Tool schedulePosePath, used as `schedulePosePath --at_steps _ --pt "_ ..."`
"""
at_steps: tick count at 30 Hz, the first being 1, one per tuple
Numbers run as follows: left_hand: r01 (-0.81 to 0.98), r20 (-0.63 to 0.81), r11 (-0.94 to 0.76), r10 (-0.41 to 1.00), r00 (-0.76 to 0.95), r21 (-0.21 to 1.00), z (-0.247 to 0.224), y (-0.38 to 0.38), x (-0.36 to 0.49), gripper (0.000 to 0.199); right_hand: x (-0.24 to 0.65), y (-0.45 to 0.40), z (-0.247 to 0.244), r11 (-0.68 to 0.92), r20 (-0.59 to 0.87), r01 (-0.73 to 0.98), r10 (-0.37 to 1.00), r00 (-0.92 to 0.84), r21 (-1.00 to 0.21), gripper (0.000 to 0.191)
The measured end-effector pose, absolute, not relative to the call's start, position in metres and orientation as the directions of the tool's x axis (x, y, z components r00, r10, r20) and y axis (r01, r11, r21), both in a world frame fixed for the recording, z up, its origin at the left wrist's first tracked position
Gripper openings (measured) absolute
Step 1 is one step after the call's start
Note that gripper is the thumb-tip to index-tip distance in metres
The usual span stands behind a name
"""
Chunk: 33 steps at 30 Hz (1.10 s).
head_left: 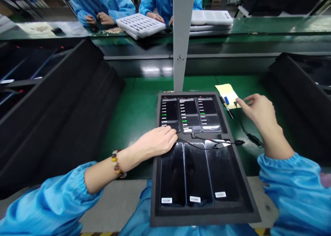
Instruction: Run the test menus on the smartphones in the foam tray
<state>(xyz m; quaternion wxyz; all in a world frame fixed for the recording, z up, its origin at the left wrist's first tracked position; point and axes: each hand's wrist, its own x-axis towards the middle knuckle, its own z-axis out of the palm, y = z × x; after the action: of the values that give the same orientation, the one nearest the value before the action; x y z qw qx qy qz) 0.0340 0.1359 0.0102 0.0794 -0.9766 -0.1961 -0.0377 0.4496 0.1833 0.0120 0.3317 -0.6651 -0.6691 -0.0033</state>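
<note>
My left hand rests at the lower end of the upper-left phone. Its fingers are pressed together around the end of a black cable, and the plug is hidden. To the right of the tray, my right hand pinches another black cable near its small plug, which sticks out from the fingertips. The dark foam tray holds two rows of phones. The three upper ones show lit menus with green lines; three lower phones, including the lower-middle phone, have dark screens and white labels.
Beside the tray lie a yellow note pad, a blue cap and a black marker. Black foam trays stack at left, more at right. A grey post rises behind. Co-workers' hands and white trays are across.
</note>
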Motion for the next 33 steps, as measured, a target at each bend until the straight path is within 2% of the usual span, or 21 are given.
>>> schedulePosePath --at_steps 2,3,5,6,9,11,13,17,24,30,33 --pt "0.395 0.114 -0.907 0.381 0.918 -0.148 0.01 0.135 0.034 0.024 0.408 0.165 0.018 0.125 0.43 0.889 0.899 0.086 -0.44 0.044" --pt "0.4 0.118 -0.902 0.385 0.915 -0.159 0.01 0.134 0.034 0.023 0.385 0.151 0.022 0.178 0.385 0.879 0.923 0.007 -0.442 0.04" --pt "0.409 0.12 -0.892 0.392 0.912 -0.194 0.011 0.133 0.034 0.023 0.339 0.123 0.027 0.359 0.173 0.885 0.932 -0.32 -0.297 0.037" --pt "0.413 0.117 -0.886 0.396 0.911 -0.212 0.011 0.132 0.034 0.024 0.319 0.111 0.028 0.387 0.116 0.9 0.921 -0.371 -0.198 0.039" --pt "0.422 0.095 -0.874 0.411 0.907 -0.24 0.012 0.131 0.034 0.025 0.285 0.092 0.026 0.358 0.035 0.933 0.933 -0.359 0.023 0.038" --pt "0.425 0.081 -0.874 0.419 0.905 -0.237 0.012 0.13 0.034 0.026 0.278 0.092 0.024 0.321 0.013 0.943 0.946 -0.324 0.083 0.039" --pt "0.425 0.075 -0.875 0.42 0.905 -0.23 0.013 0.13 0.034 0.026 0.276 0.096 0.023 0.296 -0.03 0.95 0.955 -0.295 0.099 0.04" --pt "0.423 0.077 -0.877 0.417 0.906 -0.228 0.014 0.13 0.035 0.024 0.271 0.101 0.026 0.271 -0.113 0.96 0.958 -0.262 0.074 0.03" --pt "0.419 0.069 -0.879 0.415 0.907 -0.228 0.015 0.131 0.037 0.019 0.259 0.096 0.022 0.13 -0.127 0.986 0.985 -0.116 0.103 0.027" --pt "0.418 0.073 -0.874 0.413 0.908 -0.248 0.014 0.132 0.037 0.019 0.252 0.096 0.029 0.083 -0.135 0.991 0.989 -0.068 0.109 0.028" --pt "0.413 0.078 -0.873 0.407 0.91 -0.26 0.014 0.132 0.038 0.019 0.248 0.095 0.03 0.061 -0.093 0.992 0.994 -0.051 0.113 0.031"
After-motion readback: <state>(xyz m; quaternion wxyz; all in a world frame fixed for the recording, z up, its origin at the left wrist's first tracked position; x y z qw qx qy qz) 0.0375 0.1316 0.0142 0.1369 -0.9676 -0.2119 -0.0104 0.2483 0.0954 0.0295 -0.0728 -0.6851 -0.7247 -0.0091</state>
